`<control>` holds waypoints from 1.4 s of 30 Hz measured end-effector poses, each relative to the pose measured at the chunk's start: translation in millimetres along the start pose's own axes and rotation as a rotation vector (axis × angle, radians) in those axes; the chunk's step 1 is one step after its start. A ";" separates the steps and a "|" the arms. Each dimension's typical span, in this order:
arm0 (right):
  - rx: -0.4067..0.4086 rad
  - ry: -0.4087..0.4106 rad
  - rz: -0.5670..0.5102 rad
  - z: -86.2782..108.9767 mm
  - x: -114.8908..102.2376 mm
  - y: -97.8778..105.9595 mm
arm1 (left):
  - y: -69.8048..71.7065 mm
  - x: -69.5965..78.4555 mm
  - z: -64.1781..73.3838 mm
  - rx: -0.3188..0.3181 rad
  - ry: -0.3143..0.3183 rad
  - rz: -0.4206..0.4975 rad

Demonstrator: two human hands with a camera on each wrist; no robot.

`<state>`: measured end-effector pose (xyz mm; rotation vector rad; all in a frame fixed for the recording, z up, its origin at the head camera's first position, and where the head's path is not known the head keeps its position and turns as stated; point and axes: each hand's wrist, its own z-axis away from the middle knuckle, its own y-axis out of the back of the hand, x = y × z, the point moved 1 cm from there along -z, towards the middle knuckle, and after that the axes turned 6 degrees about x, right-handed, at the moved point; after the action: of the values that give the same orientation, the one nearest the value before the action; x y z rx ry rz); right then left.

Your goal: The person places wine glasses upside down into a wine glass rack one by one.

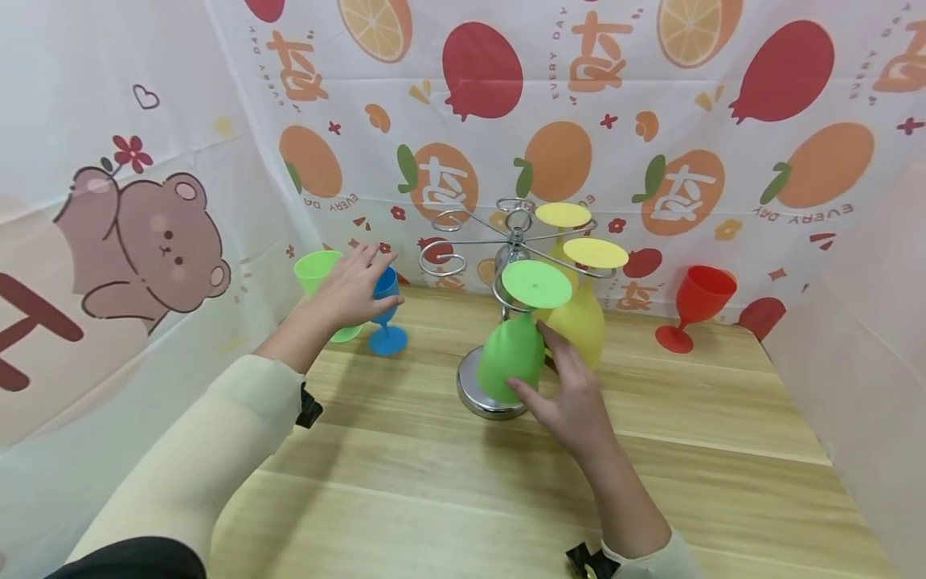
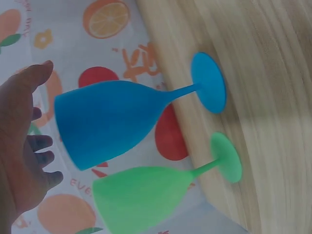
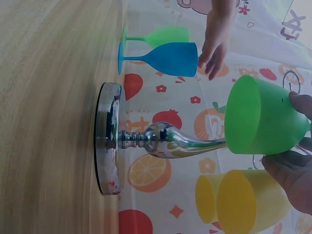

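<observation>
My right hand [image 1: 575, 402] grips the bowl of a green wine goblet [image 1: 510, 358], thumb on one side and fingers on the other. This goblet is upside down, its foot up at a loop of the chrome goblet rack [image 1: 473, 396]. My left hand [image 1: 349, 291] reaches over a blue goblet [image 2: 109, 122] that stands upright, fingers spread near its rim and holding nothing. Next to the blue one stands a light green goblet [image 2: 146, 195], partly hidden behind the left hand in the head view.
Two yellow goblets [image 1: 587, 326] hang upside down on the rack's right side. At the back right a red goblet [image 1: 703, 296] stands on the wooden table [image 1: 405, 482]. A fruit-print cloth [image 1: 637, 72] forms the back wall, and curled wire arms [image 1: 444, 261] stick out leftward from the rack.
</observation>
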<state>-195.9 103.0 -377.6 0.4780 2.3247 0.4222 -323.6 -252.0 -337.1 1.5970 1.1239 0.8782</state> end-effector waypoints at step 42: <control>-0.017 -0.038 -0.011 -0.7 -1.1 6.7 | -42.8 0.8 -1.6 0.138 0.055 -0.090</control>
<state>-194.2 108.2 -373.7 0.4609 2.2840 0.4236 -335.8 -245.7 -377.7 1.6288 1.3094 0.8042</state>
